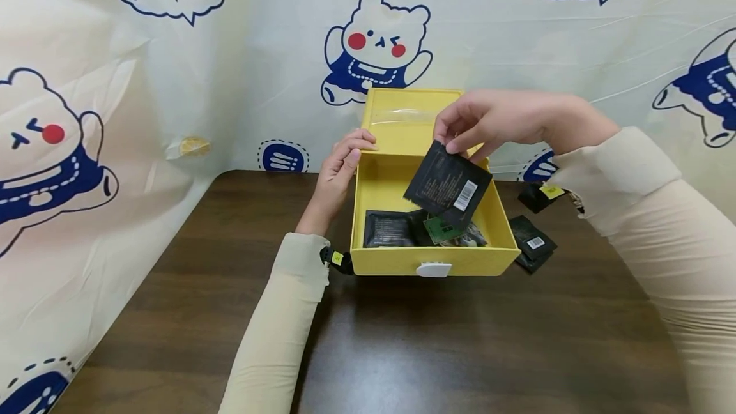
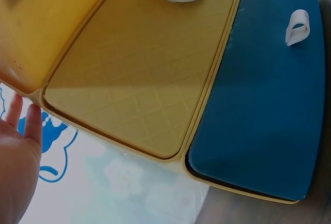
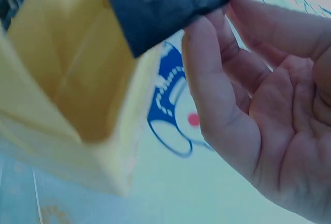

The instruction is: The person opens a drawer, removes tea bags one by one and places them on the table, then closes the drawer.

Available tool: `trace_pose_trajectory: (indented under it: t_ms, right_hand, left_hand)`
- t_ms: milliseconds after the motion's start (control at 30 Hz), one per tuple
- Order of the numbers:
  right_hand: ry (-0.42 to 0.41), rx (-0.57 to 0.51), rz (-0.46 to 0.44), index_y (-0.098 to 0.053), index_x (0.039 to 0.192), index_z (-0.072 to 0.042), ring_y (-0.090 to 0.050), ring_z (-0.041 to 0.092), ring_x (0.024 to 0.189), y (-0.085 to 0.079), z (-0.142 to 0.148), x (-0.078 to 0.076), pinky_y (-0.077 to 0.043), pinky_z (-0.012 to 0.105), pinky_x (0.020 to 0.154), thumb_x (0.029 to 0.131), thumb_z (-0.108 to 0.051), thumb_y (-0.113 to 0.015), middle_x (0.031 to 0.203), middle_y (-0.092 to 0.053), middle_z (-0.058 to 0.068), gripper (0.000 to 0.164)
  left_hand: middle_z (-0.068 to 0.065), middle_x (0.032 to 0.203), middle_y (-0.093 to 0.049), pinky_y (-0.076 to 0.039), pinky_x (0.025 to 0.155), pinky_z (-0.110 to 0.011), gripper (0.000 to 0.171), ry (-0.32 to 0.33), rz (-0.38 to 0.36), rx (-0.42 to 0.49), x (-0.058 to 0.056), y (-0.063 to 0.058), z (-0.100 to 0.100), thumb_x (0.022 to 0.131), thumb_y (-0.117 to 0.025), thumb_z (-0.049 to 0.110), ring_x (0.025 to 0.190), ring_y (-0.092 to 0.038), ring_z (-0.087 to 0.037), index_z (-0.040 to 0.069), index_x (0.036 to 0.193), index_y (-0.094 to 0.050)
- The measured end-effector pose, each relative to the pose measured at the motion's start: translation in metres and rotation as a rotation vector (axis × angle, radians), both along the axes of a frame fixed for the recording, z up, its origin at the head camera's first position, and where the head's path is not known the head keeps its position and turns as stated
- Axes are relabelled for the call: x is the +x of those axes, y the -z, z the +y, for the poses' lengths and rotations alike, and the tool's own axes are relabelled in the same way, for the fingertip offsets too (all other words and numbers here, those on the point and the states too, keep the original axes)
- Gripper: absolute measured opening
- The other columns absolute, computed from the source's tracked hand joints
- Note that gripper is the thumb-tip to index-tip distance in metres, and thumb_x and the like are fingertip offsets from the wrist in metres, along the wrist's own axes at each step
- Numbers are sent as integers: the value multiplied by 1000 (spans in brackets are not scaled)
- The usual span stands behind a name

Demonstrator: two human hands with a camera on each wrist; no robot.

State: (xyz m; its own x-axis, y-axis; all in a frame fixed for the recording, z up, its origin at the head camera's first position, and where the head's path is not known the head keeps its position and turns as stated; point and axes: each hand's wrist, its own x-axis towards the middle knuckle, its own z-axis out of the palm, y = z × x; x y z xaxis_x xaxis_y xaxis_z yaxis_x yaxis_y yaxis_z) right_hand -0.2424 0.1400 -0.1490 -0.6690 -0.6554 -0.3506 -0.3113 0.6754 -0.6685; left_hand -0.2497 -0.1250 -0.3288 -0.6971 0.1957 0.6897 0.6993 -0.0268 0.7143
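Note:
A yellow box [image 1: 379, 262] stands on the table with its lid [image 1: 397, 136] raised at the back. My right hand [image 1: 500, 117] pinches a black square sachet [image 1: 445, 181] by its top edge, above the box. The sachet carries a white barcode and hangs tilted. In the right wrist view, thumb and fingertips hold the edge of the sachet [image 3: 170, 12]. More dark sachets [image 1: 388, 229] lie inside the box, one with a green patch [image 1: 441, 230]. My left hand [image 1: 333, 177] rests at the box's back left corner, its visible fingers [image 2: 32, 125] nearly straight against the edge.
Several black sachets [image 1: 533, 245] lie on the brown table [image 1: 230, 312] right of the box. A white tab [image 1: 434, 269] sits on the box front. The left wrist view shows a blue panel [image 2: 253, 105] with a white loop. A printed cloth [image 1: 276, 50] hangs behind.

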Motion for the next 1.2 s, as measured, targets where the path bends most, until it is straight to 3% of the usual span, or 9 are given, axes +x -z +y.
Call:
trace_pose_trajectory:
  t_ms: [267, 700, 900, 1200]
  right_hand:
    - [172, -78, 27, -58, 107, -4, -67, 21, 97, -6, 48, -12, -61, 34, 88, 103, -11, -51, 107, -67, 3, 10]
    - [340, -180, -50, -62, 107, -17, -60, 16, 93, 28, 132, -43, -61, 30, 80, 103, -13, -51, 101, -63, -5, 13]
    - [389, -217, -125, -63, 104, -24, -58, 12, 89, 52, 162, -56, -60, 28, 77, 104, -13, -49, 97, -60, -8, 17]
    - [395, -238, -267, -63, 96, -37, -58, 1, 87, 108, 210, -64, -56, 23, 80, 108, -16, -40, 92, -62, -18, 33]
  left_hand:
    - [11, 125, -55, -23, 122, -38, 27, 7, 15, 3, -1, 0, 1, 105, -37, 4, 133, -38, -16, -11, 109, -58]
    - [12, 125, -55, -24, 123, -39, 27, 10, -2, 8, -1, 0, 1, 105, -37, 5, 133, -38, -15, -11, 109, -58]
    - [12, 124, -55, -24, 123, -39, 27, 10, 4, 11, -2, 0, 0, 105, -38, 6, 133, -38, -16, -11, 109, -58]
    - [11, 123, -56, -24, 122, -38, 26, 17, 24, 12, -3, 0, 1, 104, -38, 4, 131, -39, -16, -11, 108, -58]
